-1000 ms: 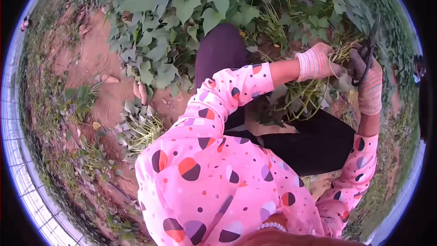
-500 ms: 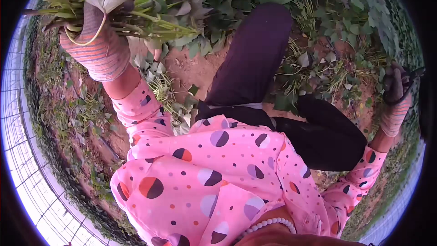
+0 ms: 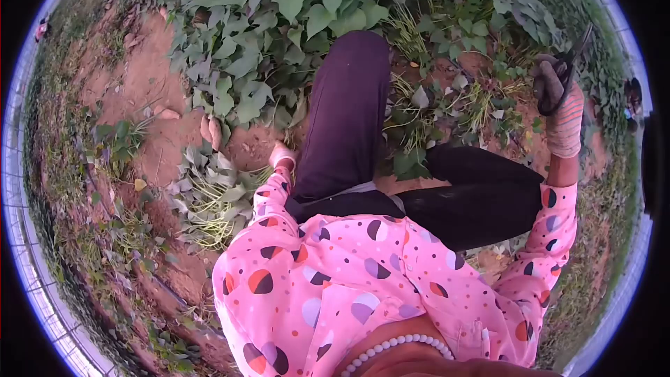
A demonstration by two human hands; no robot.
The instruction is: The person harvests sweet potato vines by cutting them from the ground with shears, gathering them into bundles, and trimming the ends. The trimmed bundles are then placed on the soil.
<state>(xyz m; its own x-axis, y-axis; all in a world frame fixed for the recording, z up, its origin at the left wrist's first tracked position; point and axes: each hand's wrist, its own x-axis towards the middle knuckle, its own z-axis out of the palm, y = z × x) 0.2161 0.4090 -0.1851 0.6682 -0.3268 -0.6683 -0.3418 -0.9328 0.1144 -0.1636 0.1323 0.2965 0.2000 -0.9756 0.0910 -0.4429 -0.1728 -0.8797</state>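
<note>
Down beside my bent knee, my left hand (image 3: 283, 156) is low near the soil, its striped glove partly showing. Its fingers are hidden by the knee and leaves, so I cannot see what they touch. Just left of it lies a heap of cut leafy vines (image 3: 216, 213) with pale green stems. On the right, my right hand (image 3: 556, 91) in a striped, dark-palmed glove is raised above the ground. It is closed around black-handled scissors (image 3: 578, 47), their blades pointing up and away.
Dense, heart-shaped-leaf vines (image 3: 307, 3) grow ahead of my knee. Tan, elongated lumps like sweet potatoes (image 3: 210, 130) lie on the reddish soil (image 3: 157, 73). More cut stems (image 3: 412, 115) lie right of my knee. A distant person (image 3: 42, 29) shows at the far left edge.
My left hand has come down from the upper left, where it held a bunch of leafy stems, to beside my knee. My right hand has moved inward and up, still holding the scissors.
</note>
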